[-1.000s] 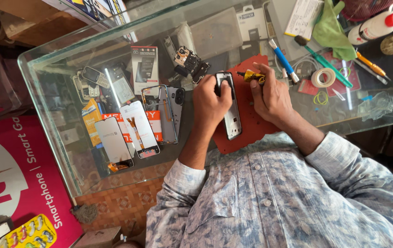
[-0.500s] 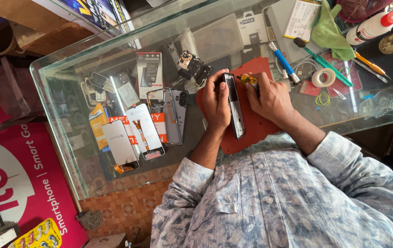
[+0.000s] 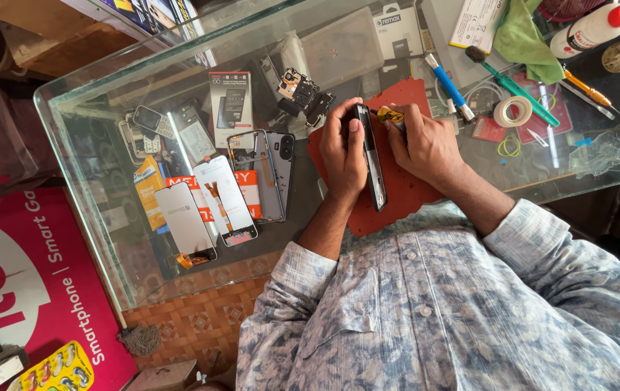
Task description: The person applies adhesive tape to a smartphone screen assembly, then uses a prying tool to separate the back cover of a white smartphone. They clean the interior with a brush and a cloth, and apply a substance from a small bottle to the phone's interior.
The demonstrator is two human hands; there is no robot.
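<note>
My left hand [image 3: 342, 152] grips a dark smartphone [image 3: 369, 163] and holds it up on its long edge above a red work mat [image 3: 404, 190]. My right hand [image 3: 429, 145] is right beside the phone. Its fingers pinch a small yellow-handled tool [image 3: 390, 116], whose tip meets the phone's upper end. Both hands rest over the mat on a glass counter [image 3: 93, 130]. The side of the phone facing my left palm is hidden.
A blue screwdriver [image 3: 449, 85], green brush [image 3: 513, 85], tape roll [image 3: 513, 111], green cloth [image 3: 524, 36] and white bottle with red cap [image 3: 592, 27] lie right of the mat. Phone screens [image 3: 208, 206] and boxes sit under the glass at left. A small camera module [image 3: 303, 93] lies nearby.
The phone has been turned from lying flatter, with its pale face showing, up onto its edge. My right hand has closed in on its upper end with the tool.
</note>
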